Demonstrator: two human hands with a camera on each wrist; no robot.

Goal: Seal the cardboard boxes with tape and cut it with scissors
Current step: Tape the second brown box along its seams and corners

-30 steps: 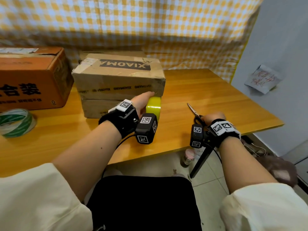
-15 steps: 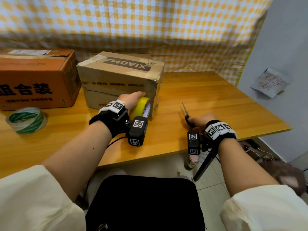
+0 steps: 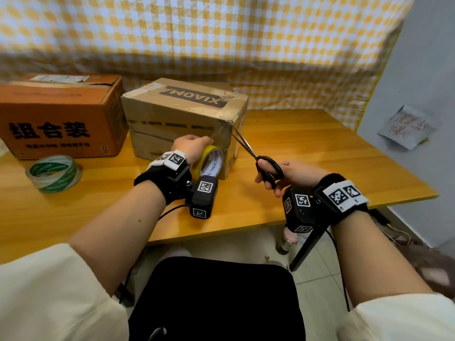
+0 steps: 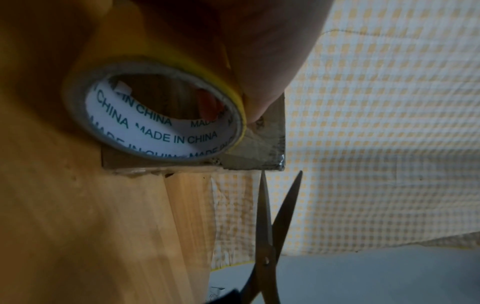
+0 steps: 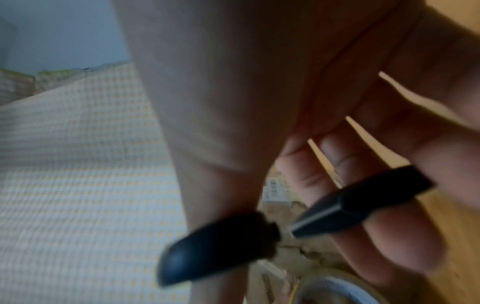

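Your left hand [image 3: 190, 147] grips the yellow tape roll [image 3: 211, 159] against the XIAOMA box [image 3: 182, 114] on the surface [image 3: 307, 153]; your right hand [image 3: 290, 174] holds the scissors [image 3: 256, 156], blades parted, by the box's corner.

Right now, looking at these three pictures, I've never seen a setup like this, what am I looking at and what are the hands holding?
A person wears one camera on the head and one on each wrist. The head view shows a wooden table with two cardboard boxes: an orange box and a brown box, plus a green tape roll. The left hand holds a yellow tape roll against the brown box. The right hand holds open scissors, blades near the box corner. The wrist views show the same roll and scissors close up.
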